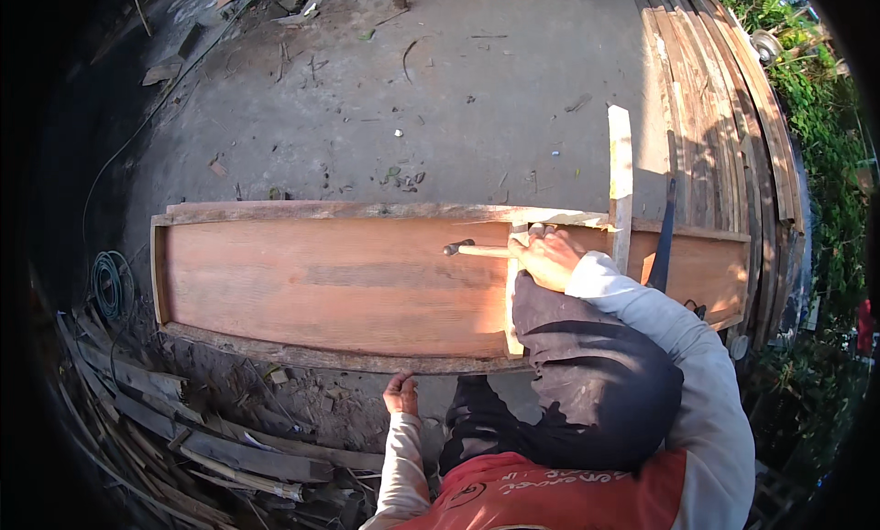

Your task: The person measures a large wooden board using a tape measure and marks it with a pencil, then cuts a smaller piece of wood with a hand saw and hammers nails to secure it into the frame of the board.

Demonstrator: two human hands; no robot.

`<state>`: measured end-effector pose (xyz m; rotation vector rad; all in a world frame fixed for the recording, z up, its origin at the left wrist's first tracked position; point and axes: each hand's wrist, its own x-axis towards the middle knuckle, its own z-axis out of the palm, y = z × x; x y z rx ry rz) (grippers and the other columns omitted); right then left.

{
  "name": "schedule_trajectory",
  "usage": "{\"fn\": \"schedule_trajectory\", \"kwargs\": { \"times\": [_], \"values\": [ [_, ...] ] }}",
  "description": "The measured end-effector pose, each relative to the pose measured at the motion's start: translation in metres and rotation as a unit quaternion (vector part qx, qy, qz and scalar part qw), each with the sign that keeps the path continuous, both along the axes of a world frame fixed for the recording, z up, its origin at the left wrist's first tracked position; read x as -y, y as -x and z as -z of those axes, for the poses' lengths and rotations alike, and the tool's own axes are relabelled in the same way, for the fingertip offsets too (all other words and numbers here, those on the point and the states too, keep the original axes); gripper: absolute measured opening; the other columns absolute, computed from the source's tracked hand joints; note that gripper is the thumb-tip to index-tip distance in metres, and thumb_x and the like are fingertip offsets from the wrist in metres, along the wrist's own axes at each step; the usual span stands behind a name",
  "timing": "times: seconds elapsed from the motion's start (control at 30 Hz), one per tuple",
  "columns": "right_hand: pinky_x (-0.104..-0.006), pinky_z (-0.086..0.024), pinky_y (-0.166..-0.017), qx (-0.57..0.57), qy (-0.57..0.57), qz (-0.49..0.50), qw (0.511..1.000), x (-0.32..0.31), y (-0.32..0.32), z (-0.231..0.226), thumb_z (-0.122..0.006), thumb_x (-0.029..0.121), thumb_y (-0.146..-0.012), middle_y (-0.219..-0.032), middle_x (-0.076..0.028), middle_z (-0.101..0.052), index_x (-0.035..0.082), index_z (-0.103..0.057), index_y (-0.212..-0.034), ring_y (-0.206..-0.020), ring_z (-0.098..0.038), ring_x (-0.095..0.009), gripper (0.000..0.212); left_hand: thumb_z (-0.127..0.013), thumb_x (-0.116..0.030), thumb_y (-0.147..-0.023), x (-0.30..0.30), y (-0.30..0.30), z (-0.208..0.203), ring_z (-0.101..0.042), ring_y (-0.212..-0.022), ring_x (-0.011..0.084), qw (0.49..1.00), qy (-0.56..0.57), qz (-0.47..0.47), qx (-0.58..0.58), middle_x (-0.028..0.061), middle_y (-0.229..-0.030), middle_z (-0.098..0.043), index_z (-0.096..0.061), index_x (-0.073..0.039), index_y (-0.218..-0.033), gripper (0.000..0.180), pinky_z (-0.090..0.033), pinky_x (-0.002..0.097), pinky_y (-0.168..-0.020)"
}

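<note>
A long, shallow wooden panel (321,283) with a raised board frame lies across in front of me. My right hand (547,258) is over its crosspiece (514,301), closed around a hammer (484,251) with a pale wooden handle. The handle points left and has a dark end; the part within my grip is mostly hidden. My right leg rests bent over the crosspiece. At the panel's near edge, my left hand (401,394) has its fingers curled together. Whatever they may hold is too small to make out.
A pale board (621,182) crosses the panel's right part, beside a long dark-blue blade (665,237). Stacked planks (724,118) line the right side. Scrap wood (238,452) lies at the lower left, near a coiled hose (108,284). Debris dots the concrete floor (513,99).
</note>
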<state>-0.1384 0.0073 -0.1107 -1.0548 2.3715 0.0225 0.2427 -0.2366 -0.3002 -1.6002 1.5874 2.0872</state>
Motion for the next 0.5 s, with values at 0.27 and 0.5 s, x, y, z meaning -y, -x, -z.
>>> {"fn": "schedule_trajectory", "kwargs": {
  "times": [0.27,0.5],
  "values": [
    [-0.0544,-0.051,-0.089,0.001,-0.078,-0.016,0.997,0.000,0.043,0.042,-0.056,0.011,-0.091,-0.105,-0.026,-0.067,-0.002,-0.049,-0.139,-0.096,-0.069,-0.038,0.051,-0.065,-0.004,-0.086,-0.025,0.077,-0.017,-0.048,-0.050,0.0054,0.995,-0.083,-0.050,0.004,0.0046,-0.081,-0.069,-0.070,0.006,-0.109,0.025,-0.035,0.0212,-0.044],
    [-0.0475,-0.055,-0.082,-0.041,0.037,0.024,0.998,-0.004,0.057,0.052,-0.061,0.014,-0.088,-0.100,-0.021,-0.068,0.003,-0.061,-0.124,-0.089,-0.069,-0.037,0.037,-0.072,-0.009,-0.087,-0.012,0.196,-0.041,-0.044,-0.052,0.0031,0.997,-0.053,-0.048,-0.012,0.0000,-0.077,-0.063,-0.068,0.006,-0.115,0.031,-0.030,0.0200,-0.045]
  ]
}}
